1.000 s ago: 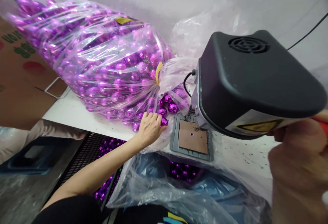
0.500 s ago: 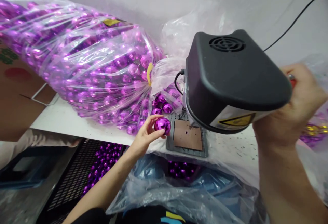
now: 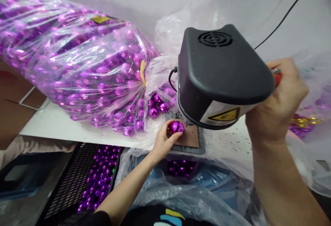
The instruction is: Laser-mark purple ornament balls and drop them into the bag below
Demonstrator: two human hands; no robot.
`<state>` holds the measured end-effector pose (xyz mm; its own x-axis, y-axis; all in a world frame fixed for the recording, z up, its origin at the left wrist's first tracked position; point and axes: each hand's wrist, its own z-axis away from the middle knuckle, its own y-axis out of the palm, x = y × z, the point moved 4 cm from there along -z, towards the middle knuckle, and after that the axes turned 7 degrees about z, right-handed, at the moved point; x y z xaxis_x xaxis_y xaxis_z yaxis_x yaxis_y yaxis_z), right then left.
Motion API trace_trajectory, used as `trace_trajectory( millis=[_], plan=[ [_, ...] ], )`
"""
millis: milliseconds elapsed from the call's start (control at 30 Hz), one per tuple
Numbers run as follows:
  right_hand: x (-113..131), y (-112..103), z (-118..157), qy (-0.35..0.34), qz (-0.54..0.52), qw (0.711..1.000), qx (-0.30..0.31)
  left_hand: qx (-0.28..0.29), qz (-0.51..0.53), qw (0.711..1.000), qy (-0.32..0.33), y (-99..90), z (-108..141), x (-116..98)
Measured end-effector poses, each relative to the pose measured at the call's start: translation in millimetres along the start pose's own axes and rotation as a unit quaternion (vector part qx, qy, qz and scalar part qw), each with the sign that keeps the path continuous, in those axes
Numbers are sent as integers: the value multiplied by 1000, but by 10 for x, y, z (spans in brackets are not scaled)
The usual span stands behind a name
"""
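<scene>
My left hand (image 3: 167,138) pinches a shiny purple faceted ball (image 3: 177,127) between thumb and fingers, over the brown plate (image 3: 191,135) on its dark grey base (image 3: 203,145). My right hand (image 3: 281,98) is wrapped round a red part at the right end of a black press machine (image 3: 224,67) with a round vent and a yellow warning label. The machine's housing hides part of the plate. A few loose purple balls (image 3: 163,107) lie just behind the plate, by the neck of a plastic bag.
A big clear bag of purple balls (image 3: 85,67) fills the left, beside a cardboard box (image 3: 18,105). Below the white table (image 3: 77,127) are a black crate (image 3: 64,184) and clear plastic sheeting (image 3: 207,198). A sleeve (image 3: 38,146) shows at far left.
My left hand has carried the purple ball rightwards from beside the base to over the brown plate. The view has shifted, so the machine and bag appear further left.
</scene>
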<state>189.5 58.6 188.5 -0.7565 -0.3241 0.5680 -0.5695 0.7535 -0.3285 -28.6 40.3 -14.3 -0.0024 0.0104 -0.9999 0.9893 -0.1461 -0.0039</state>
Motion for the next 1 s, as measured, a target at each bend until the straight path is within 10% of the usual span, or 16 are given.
trace_trajectory(
  millis=[300, 1000],
  plan=[
    [7, 24, 2, 1, -17, 1000, 7, 29, -233, 958, 163, 184, -26, -74],
    [19, -76, 130, -16, 23, 999, -40, 77, -177, 977, 95, 343, -94, 43]
  ],
)
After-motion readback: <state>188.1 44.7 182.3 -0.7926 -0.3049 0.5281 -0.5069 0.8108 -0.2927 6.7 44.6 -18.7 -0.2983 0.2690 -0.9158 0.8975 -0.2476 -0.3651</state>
